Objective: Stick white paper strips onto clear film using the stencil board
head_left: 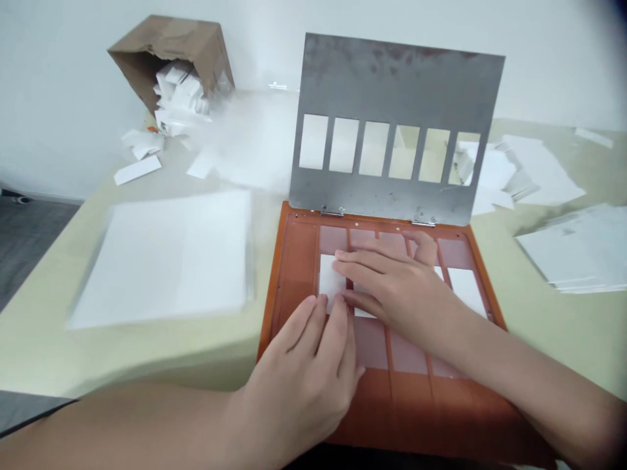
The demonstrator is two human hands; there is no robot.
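An orange tray (294,261) with several rectangular recesses lies in front of me, its hinged metal lid (396,85) with several window cut-outs standing upright behind it. My right hand (396,284) lies flat, fingers stretched out leftward, pressing on white paper pieces (329,277) in the recesses. My left hand (306,372) rests on the tray's front part, fingers extended, fingertips touching the lower edge of the leftmost white piece. Another white piece (467,287) sits in a recess at the right.
A stack of white sheets (166,258) lies left of the tray. A tipped cardboard box (169,55) spills white paper slips at the back left. More white sheets (578,251) and scraps (519,173) lie at the right on the pale green table (539,313).
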